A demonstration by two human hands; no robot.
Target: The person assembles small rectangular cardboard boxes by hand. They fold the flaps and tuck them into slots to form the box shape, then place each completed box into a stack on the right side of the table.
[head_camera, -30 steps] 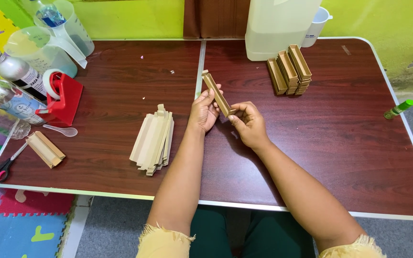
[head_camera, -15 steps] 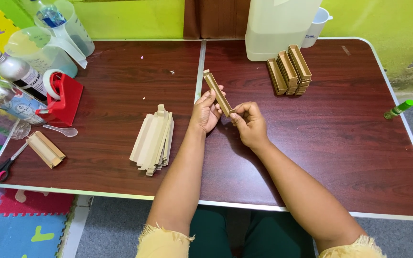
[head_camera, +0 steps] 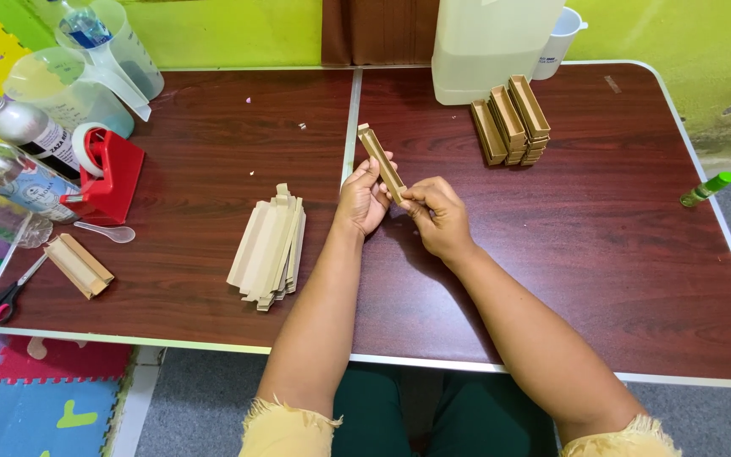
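Note:
Both hands hold one long, narrow brown cardboard box (head_camera: 379,158) over the middle of the dark wooden table (head_camera: 602,254). My left hand (head_camera: 363,201) grips its near end from the left, and my right hand (head_camera: 436,213) pinches the same end from the right. The box's far end points away and up to the left. A fanned pile of flat tan cardboard blanks (head_camera: 270,246) lies left of my left forearm. Several finished brown boxes (head_camera: 511,120) are stacked at the back right.
A red tape dispenser (head_camera: 108,173), bottles (head_camera: 19,156), measuring jugs (head_camera: 86,63), a plastic spoon (head_camera: 105,231), scissors (head_camera: 8,292) and a folded cardboard piece (head_camera: 79,265) crowd the left side. A large white jug (head_camera: 488,46) stands at the back. A green glue stick (head_camera: 707,189) lies beyond the right edge.
The hands shifted very slightly on the box's near end; the box keeps nearly the same tilt and place. Nothing else moved.

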